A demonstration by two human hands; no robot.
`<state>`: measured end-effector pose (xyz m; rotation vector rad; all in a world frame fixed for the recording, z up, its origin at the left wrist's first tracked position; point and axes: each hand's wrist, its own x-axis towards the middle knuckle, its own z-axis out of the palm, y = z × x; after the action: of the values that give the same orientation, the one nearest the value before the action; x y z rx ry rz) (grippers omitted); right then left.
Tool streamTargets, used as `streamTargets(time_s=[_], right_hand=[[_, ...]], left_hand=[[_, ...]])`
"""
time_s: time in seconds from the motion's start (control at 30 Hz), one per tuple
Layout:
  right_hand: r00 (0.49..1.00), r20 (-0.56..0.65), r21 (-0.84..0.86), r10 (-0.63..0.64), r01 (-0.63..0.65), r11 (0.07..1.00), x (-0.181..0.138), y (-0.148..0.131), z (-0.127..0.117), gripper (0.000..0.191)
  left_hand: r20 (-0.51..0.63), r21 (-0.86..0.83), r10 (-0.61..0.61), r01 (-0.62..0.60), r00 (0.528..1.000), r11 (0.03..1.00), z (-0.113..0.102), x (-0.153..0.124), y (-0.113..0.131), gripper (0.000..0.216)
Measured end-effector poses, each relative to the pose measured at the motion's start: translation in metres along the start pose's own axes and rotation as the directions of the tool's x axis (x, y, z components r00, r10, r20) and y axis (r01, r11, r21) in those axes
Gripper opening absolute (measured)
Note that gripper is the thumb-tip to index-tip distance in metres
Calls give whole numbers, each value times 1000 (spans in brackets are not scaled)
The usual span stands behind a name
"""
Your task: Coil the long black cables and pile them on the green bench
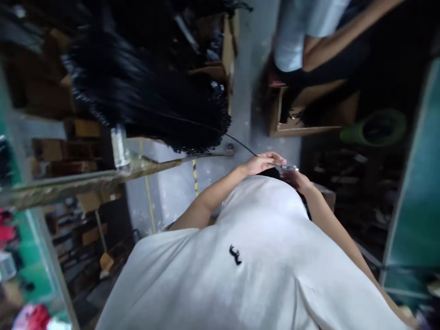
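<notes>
A thin black cable (240, 143) runs from a large hanging bundle of black cables (154, 101) to my left hand (263, 163), whose fingers are closed around it just in front of my white shirt. Past those fingertips a small silvery metal piece (288, 168) lies in line with the cable, seemingly at its end. My right hand (296, 179) is closed at this piece, with its fingers partly hidden and blurred. The two hands are close together, left of and right of the metal piece.
The bundle rests over a wrapped horizontal bar (147, 169) at left. Ahead on the right, a co-worker's arm (343, 39) reaches above an open cardboard box (309, 130). A green ring-shaped object (374, 127) is beside it. Cardboard boxes (84, 128) stand at far left.
</notes>
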<state>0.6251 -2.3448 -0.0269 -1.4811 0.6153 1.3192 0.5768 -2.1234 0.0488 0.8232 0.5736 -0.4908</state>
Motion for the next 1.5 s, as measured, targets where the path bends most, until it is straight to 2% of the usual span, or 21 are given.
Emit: streamTargets(time_s=[0.07,0.13,0.2,0.27,0.33,0.4,0.67,0.87,1.03,1.23,1.5], right_hand=[[969,232,228,-84,29,973,-19,-25,14,33],[903,336,394,-269,124,911,-41,-49,25,33],[834,332,490,-441,247,836,-63,-67,33,36],[775,314,518,-548,344,783,-82,-78,37,39],[733,325,505,-598,400,765,-95,-83,37,40],[712,337,486,-616,429,762,-103,-86,35,42],[715,309,500,-626,438,747,-106,-89,37,37],[742,315,491,-592,406,770,-103,-90,33,37],[751,315,493,-580,393,776,-100,-92,33,36],[759,313,519,-570,366,773,-95,-92,35,36],[776,223,554,-590,398,732,-83,-88,42,39]], left_hand=[[18,-152,102,-98,995,984,14,-5,16,25],[-14,-215,162,-161,987,963,25,-12,31,21],[-46,-209,180,-186,983,960,34,-20,41,19],[-79,-161,176,-187,981,969,41,-28,46,20],[-112,-96,167,-178,980,979,47,-33,49,21],[-130,-58,162,-171,978,984,51,-35,50,19],[-161,-88,96,-111,982,990,55,-39,58,10],[-102,-43,162,-167,981,985,51,-38,58,10],[-60,-62,161,-164,985,984,47,-34,57,16],[-102,-109,121,-132,987,985,47,-29,57,6],[-31,-77,170,-172,985,982,44,-23,55,10]])
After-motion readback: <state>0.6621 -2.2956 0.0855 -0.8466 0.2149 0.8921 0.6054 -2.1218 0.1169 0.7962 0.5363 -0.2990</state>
